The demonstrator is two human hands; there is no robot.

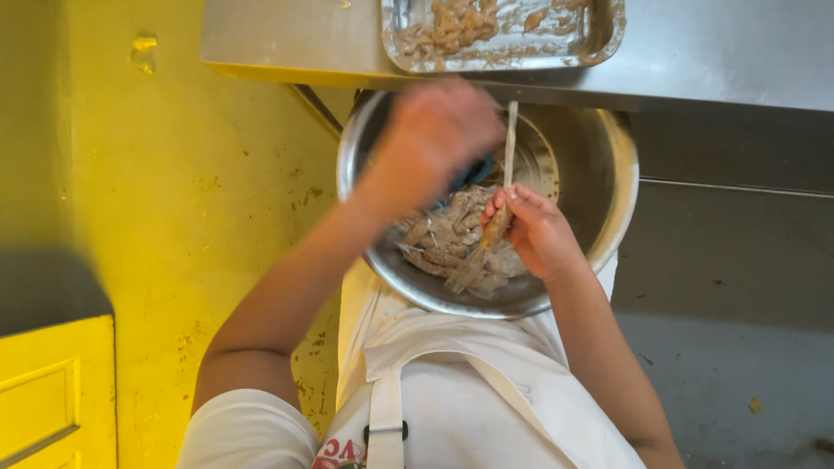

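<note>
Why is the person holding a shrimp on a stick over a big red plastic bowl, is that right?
Not quite. The head view shows that the bowl is shiny metal, not red plastic. The rest holds: the right hand holds a shrimp on a stick over that big bowl, while the left hand is blurred above it.

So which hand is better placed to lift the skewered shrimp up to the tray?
Probably the right hand: its fingers already pinch the shrimp on the skewer over the bowl. The left hand, blurred, seems empty. The tray sits just above.
</note>
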